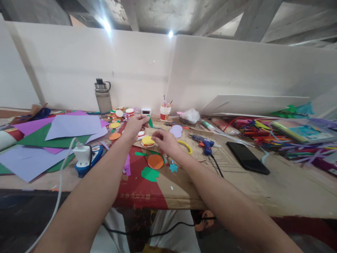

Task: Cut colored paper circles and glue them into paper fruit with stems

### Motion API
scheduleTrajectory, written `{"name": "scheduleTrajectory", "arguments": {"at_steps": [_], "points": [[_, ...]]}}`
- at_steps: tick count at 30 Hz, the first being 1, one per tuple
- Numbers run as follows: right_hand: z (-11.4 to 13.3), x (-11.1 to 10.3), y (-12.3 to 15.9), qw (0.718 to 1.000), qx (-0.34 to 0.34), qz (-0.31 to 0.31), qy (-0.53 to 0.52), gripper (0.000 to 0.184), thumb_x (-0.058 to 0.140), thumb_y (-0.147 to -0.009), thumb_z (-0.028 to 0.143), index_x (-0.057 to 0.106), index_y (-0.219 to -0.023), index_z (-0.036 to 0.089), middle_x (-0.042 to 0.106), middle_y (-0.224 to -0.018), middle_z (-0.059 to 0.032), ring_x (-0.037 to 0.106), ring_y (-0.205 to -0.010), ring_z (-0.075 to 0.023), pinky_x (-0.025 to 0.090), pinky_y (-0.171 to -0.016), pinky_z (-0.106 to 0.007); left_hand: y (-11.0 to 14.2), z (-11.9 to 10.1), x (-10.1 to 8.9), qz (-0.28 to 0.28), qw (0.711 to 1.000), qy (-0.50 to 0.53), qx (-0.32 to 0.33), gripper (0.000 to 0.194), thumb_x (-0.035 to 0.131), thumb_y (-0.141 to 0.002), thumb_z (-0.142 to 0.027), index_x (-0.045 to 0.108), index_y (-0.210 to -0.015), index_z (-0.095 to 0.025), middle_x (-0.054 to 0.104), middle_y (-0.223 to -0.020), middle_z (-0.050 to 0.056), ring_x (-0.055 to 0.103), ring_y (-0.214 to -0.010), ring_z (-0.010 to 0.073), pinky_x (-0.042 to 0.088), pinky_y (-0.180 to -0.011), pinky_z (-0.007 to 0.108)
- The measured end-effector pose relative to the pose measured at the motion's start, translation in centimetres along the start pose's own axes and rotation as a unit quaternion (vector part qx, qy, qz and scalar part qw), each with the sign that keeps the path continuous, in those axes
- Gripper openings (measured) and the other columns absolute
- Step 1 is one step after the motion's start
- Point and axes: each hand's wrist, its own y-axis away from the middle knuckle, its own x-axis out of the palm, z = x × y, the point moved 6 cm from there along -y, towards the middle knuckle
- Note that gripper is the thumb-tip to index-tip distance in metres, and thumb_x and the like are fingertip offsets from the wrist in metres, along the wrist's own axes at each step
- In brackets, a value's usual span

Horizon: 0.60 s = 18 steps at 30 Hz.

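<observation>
My left hand [137,124] is raised over the middle of the table, its fingertips pinching a small green paper piece [150,121]. My right hand [166,139] is beside a round yellow-topped disc [147,140], fingers drawn together at the disc's right edge; what they hold, if anything, is too small to make out. Closer to me lie an orange paper circle [155,161], a green paper scrap [150,174] and a blue paper flower [173,168]. A yellow ring [187,147] rests just past my right wrist.
A blue glue gun [207,147] and a black phone [247,158] lie at right. Coloured paper sheets [73,126] and a power strip with a white plug [83,154] are at left. A bottle [103,96] and a pencil cup [165,113] stand behind.
</observation>
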Motion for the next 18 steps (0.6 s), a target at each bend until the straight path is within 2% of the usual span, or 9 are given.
{"name": "scheduleTrajectory", "arguments": {"at_steps": [3,5,7,12,15,18], "points": [[1.8,2.2,1.0,0.982,-0.056,0.092,0.155,0.011,0.063,-0.08,0.025,0.069,-0.086,0.017,0.068,-0.086,-0.0055,0.057,-0.08,-0.016,0.038,-0.073,-0.027,0.1,-0.6,-0.9,-0.067,0.996,0.055,0.007,0.017,0.068,-0.071,-0.024,0.055,-0.07,-0.014,0.058,-0.059,-0.002,0.05,-0.044,0.0056,0.027,-0.041,0.017],[2.8,3.6,1.6,0.959,-0.073,0.141,0.233,0.015,0.064,-0.081,0.028,0.07,-0.092,0.019,0.069,-0.094,-0.0075,0.057,-0.092,-0.0201,0.036,-0.079,-0.031,0.1,-0.7,-1.0,-0.076,0.995,0.063,0.011,0.017,0.067,-0.072,-0.024,0.053,-0.072,-0.015,0.06,-0.06,-0.001,0.05,-0.043,0.0055,0.026,-0.04,0.017],[3.2,4.6,1.9,0.94,-0.056,0.17,0.29,0.017,0.063,-0.082,0.03,0.07,-0.094,0.021,0.069,-0.099,-0.0081,0.055,-0.101,-0.0236,0.033,-0.083,-0.035,0.1,-0.7,-0.8,-0.071,0.995,0.065,0.014,0.018,0.067,-0.072,-0.024,0.052,-0.073,-0.015,0.062,-0.061,0.0,0.051,-0.043,0.0058,0.026,-0.04,0.017],[2.8,5.8,1.8,0.931,0.02,0.202,0.304,0.017,0.059,-0.083,0.021,0.069,-0.097,0.022,0.072,-0.096,-0.0038,0.058,-0.097,-0.0204,0.03,-0.086,-0.034,0.1,-0.3,-0.4,-0.065,0.996,0.053,0.011,0.018,0.069,-0.071,-0.022,0.053,-0.073,-0.015,0.064,-0.062,0.001,0.054,-0.045,0.0067,0.026,-0.04,0.017],[2.4,6.0,1.7,0.93,0.028,0.203,0.305,0.018,0.059,-0.082,0.02,0.069,-0.097,0.023,0.072,-0.093,-0.0027,0.059,-0.096,-0.0202,0.03,-0.086,-0.034,-0.1,-0.1,-0.4,-0.067,0.997,0.038,0.021,0.016,0.069,-0.071,-0.021,0.055,-0.071,-0.015,0.061,-0.059,0.0,0.054,-0.047,0.0076,0.027,-0.041,0.018],[2.3,6.1,1.7,0.931,0.011,0.191,0.312,0.018,0.059,-0.082,0.025,0.068,-0.098,0.024,0.07,-0.099,-0.0042,0.057,-0.099,-0.0217,0.03,-0.084,-0.034,-0.2,0.1,-0.4,-0.061,0.997,0.032,0.03,0.015,0.07,-0.07,-0.023,0.057,-0.071,-0.015,0.058,-0.056,-0.002,0.054,-0.048,0.0078,0.028,-0.042,0.018]]}}
